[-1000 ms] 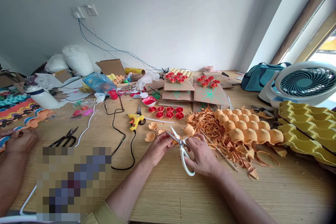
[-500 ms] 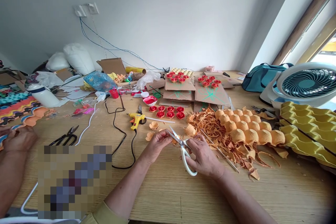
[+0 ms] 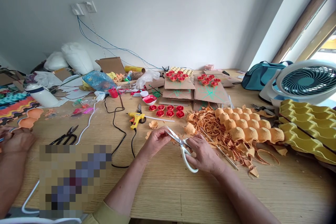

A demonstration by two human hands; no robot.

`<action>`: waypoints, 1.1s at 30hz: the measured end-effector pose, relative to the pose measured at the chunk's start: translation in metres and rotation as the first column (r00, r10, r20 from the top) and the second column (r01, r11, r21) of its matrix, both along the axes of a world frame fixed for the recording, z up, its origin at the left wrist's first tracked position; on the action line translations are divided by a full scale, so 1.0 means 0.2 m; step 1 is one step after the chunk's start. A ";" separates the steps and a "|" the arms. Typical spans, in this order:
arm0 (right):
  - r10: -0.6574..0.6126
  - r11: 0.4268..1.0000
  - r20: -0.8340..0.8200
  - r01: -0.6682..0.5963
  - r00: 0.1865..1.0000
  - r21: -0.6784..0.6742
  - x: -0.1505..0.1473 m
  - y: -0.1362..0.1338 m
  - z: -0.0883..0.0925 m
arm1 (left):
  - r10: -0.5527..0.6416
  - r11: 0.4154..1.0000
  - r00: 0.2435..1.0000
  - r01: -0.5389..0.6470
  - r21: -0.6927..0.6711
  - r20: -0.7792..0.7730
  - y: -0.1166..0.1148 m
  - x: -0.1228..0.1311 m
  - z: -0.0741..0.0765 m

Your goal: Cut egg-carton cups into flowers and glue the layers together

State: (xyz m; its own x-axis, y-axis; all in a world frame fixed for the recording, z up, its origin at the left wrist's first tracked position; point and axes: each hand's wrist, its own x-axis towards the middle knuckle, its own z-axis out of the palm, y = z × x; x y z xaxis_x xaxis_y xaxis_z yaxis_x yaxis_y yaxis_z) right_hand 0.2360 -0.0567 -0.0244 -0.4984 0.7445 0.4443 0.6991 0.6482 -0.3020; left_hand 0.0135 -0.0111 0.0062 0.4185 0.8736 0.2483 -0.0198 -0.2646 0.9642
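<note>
White-handled scissors [image 3: 175,136] are in my right hand [image 3: 203,155], with fingers and thumb through the loops. The blades point up and left, their tips at the fingertips of my left hand [image 3: 156,141]. That hand is pinched closed; whatever lies in it is hidden behind the fingers. Just beyond it are a cut orange egg-carton cup [image 3: 153,124] and another cup [image 3: 189,128]. Orange carton scraps [image 3: 207,126] are heaped to the right of the scissors.
A yellow glue gun [image 3: 135,120] with a black cord lies left of centre, near red paper roses [image 3: 170,113]. Orange egg cartons [image 3: 241,124], yellow cartons [image 3: 307,126] and a fan [image 3: 304,80] stand right. Black scissors [image 3: 67,136] and another person's hand [image 3: 19,141] are left.
The scissor blades have come closer together, and my left hand has shifted slightly left. The other person's hand has moved a little on the carton strip at the left.
</note>
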 end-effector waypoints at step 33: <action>-0.152 0.907 -0.604 -0.133 0.782 -0.400 -0.07 0.00 0.03 | -0.095 0.995 0.967 0.097 -0.001 -0.238 -0.06 0.08 -0.03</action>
State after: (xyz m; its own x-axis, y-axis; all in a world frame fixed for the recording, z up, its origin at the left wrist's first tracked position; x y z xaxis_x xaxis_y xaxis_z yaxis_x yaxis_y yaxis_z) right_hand 0.2222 -0.0574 -0.0185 -0.2181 0.9256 0.3093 0.2769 0.3626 -0.8898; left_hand 0.0293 -0.0227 -0.0002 0.5484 0.8242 0.1410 0.1838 -0.2833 0.9413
